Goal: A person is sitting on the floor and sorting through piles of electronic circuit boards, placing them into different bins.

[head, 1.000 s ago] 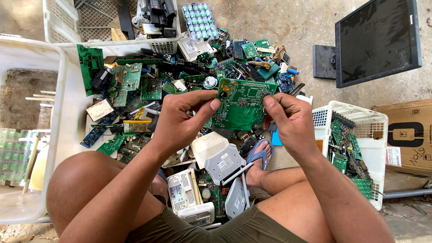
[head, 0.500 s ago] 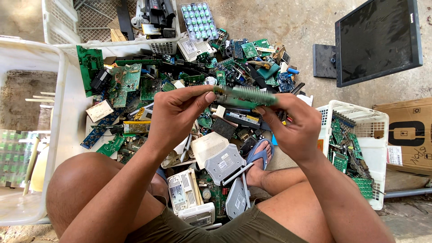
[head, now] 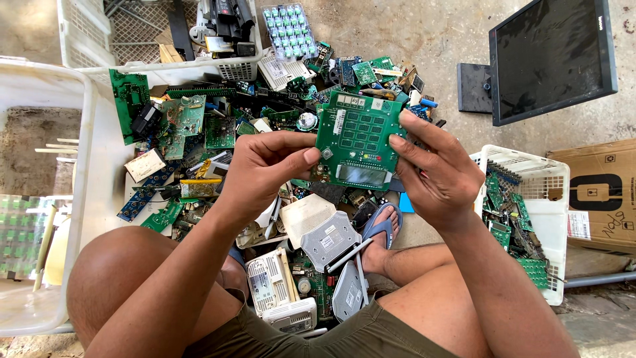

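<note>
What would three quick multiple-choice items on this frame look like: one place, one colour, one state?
1. Where is the flat monitor?
A. upper right, on the concrete
B. in the left crate
C. on the person's lap

2. What colour is the held circuit board?
A. blue
B. green
C. red

3. How is the board held?
A. left hand only
B. lying on the pile
C. between both hands

Answers: 1 A, it stands on bare floor at upper right. 2 B, its face is green with a grey display window. 3 C, the left hand and right hand pinch opposite edges.
</note>
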